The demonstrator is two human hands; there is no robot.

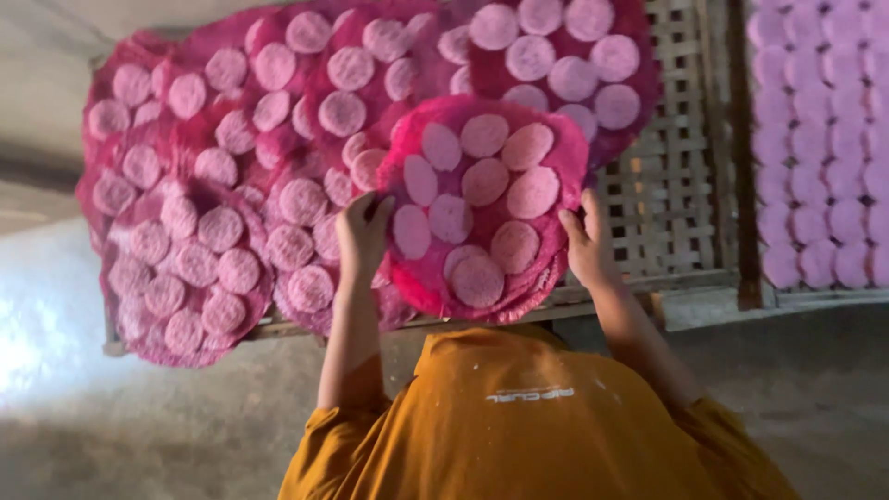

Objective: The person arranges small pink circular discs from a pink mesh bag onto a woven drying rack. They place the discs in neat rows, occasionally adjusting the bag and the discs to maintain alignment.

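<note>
over the rack (667, 194), hands tilt round tray (482, 208).

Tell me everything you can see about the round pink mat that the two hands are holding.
The round pink mat looks like bright magenta mesh or netting, carrying about ten pale pink discs in a cluster. The left hand grips its left edge, the right hand its right edge. It is in front of similar loaded mats on a woven bamboo rack.

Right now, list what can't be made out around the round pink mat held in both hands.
- Head view: the held mat hides the mats and woven rack beneath it.
- Left hand and right hand: fingertips curl behind the mat's rim, unseen.
- Pale discs on the right rack: cut off by the frame edge, blurred.
- Mat pile's top: cropped.
</note>
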